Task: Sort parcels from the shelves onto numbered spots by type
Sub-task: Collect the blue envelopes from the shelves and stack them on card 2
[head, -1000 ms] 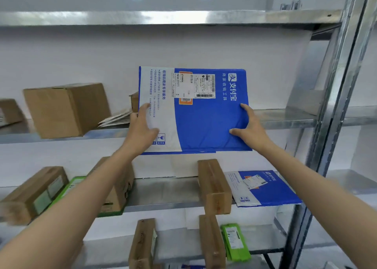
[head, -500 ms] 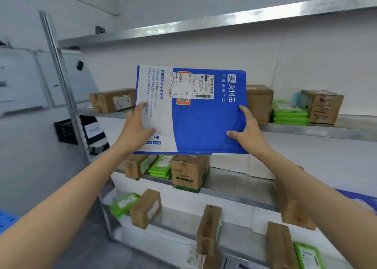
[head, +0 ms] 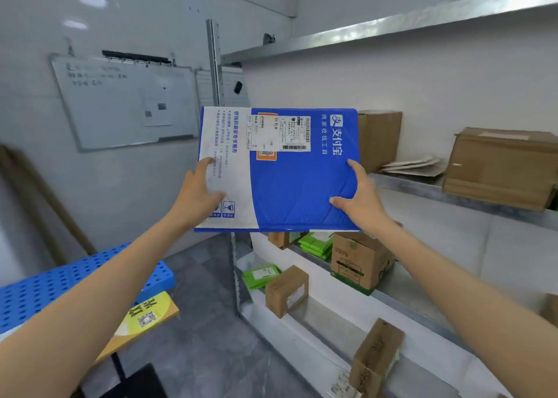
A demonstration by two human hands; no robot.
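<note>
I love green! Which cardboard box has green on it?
The box on the shelf just below the blue mailer, beside the green packets. Green print runs along its bottom; the rest show no green print.

Mailer [head: 302, 192] is bright blue with a white strip down its left side, plus a white barcode label [head: 297, 132] and an orange sticker [head: 267, 156]. Boxes [head: 498, 168] on the silvery shelves [head: 416, 188] are plain brown, the flat packets [head: 315, 245] lime green. Blue board [head: 45, 295] dotted with dark holes, yellow sign [head: 151, 313], grey mottled floor [head: 205, 352].
</note>
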